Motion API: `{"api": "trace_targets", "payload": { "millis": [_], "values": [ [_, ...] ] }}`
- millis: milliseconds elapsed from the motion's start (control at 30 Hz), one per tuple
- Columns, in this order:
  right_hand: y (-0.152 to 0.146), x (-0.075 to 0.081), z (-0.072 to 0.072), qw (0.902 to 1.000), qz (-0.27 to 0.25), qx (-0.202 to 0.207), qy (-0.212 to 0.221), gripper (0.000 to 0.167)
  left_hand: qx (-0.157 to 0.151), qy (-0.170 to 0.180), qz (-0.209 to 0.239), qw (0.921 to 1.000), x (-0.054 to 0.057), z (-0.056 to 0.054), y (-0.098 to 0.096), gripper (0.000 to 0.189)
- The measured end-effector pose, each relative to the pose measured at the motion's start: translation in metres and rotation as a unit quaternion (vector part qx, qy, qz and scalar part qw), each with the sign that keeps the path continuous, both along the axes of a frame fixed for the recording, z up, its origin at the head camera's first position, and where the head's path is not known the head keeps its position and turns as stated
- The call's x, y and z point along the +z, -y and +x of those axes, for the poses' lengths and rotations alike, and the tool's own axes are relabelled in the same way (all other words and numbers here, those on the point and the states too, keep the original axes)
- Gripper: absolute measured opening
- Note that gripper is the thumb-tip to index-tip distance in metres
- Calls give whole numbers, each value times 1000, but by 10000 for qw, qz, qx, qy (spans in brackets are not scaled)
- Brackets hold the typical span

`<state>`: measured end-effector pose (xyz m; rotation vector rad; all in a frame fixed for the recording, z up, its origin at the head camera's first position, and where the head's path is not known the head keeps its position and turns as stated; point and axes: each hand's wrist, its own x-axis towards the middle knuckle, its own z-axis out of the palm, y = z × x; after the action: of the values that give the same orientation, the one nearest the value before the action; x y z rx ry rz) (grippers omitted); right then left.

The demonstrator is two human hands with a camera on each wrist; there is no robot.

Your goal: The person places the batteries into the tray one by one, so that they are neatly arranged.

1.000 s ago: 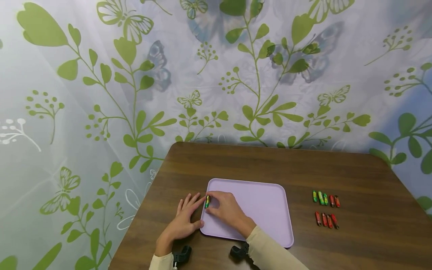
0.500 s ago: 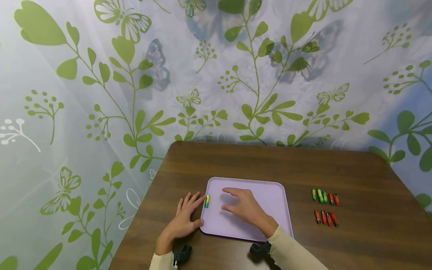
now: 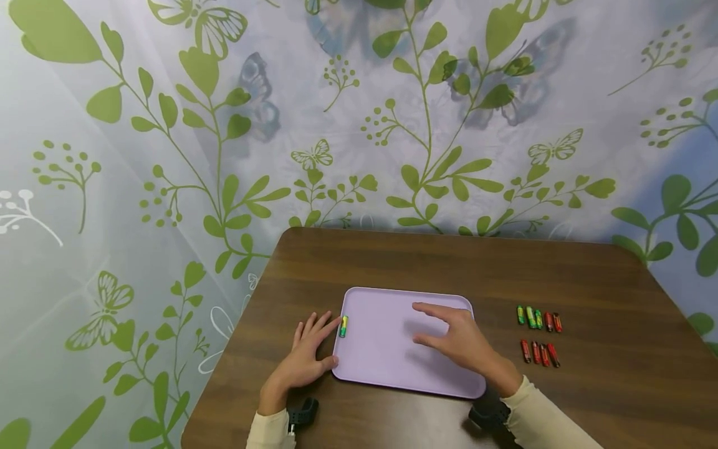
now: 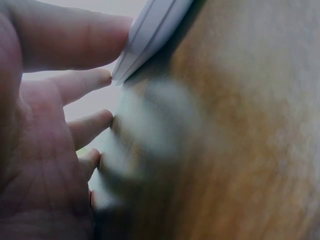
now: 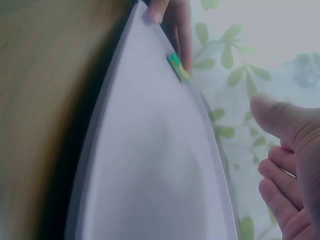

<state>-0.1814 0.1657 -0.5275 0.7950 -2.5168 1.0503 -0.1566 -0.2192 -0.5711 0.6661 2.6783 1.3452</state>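
Observation:
A lilac tray (image 3: 381, 337) lies on the wooden table. Inside its left edge stands a green and yellow battery (image 3: 343, 327), lengthwise along the rim; the right wrist view shows the same battery (image 5: 178, 68) against the tray wall. My left hand (image 3: 305, 358) rests at the tray's left side, fingers spread, thumb and index fingertip touching the rim. In the left wrist view the thumb (image 4: 75, 37) meets the tray's edge. Over the tray's right part hovers my right hand (image 3: 462, 337), thumb and fingers apart, holding nothing.
Right of the tray, batteries lie in two rows on the table (image 3: 606, 299). The back row mixes green batteries (image 3: 530, 317) and red ones (image 3: 552, 322); the front row has several red batteries (image 3: 540, 353). A patterned curtain (image 3: 359, 125) hangs behind the table.
My right hand has let go of the green and yellow battery at the tray's left edge and moved right across the tray. The left hand stays in place.

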Motion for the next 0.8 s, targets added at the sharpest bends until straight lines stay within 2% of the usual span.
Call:
{"api": "trace_targets", "payload": {
  "millis": [333, 500, 633, 800],
  "values": [
    [-63, 4, 16, 9984, 299, -486, -60, 67, -10, -9, 2, 10000, -2, 0, -1, 79],
    [-89, -1, 25, 9972, 485, -554, -105, 68, 32, 223, -197, 9996, 9, 2, -4, 81],
    [-112, 0, 35, 9971, 542, -530, -53, 70, 125, 412, -502, 9978, 12, 3, -6, 81],
    [-141, 7, 44, 9962, 555, -654, 181, 73, 105, 276, -419, 9987, 11, 2, -7, 82]
  ]
}}
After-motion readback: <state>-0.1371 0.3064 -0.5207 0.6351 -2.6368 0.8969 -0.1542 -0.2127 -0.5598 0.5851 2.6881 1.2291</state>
